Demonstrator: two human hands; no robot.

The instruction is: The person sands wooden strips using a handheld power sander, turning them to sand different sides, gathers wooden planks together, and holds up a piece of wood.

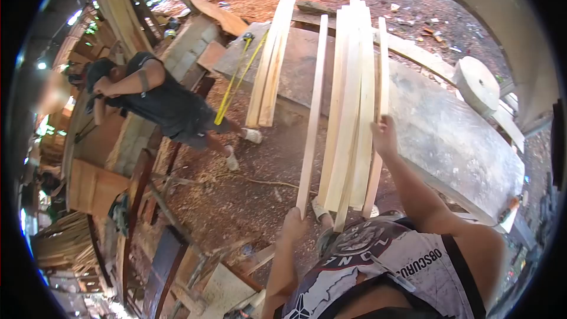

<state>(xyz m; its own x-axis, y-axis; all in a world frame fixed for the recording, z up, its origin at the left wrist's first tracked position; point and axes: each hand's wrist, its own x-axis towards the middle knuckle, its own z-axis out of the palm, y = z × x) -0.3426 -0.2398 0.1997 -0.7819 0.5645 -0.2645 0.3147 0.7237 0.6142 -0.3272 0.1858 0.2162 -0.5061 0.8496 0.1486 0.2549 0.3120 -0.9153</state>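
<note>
My left hand [293, 225] is closed around the near end of a long, thin wooden strip [315, 109], which slants away from me over the worktable. Farther up and to the right, my right hand [385, 136] grips another narrow wooden strip [383, 65] at about its middle. Between these two lies a bundle of pale wooden strips [351, 94], side by side, their near ends jutting past the table edge toward me. The fingers of both hands are partly hidden.
A grey slab worktable [452, 133] extends to the right, with a round stone-like disc [477, 85] beyond it. Two boards [271, 62] and a yellow tape measure [239, 77] lie to the left. Another person [150, 97] stands farther left. A cord [254, 179] crosses the littered ground.
</note>
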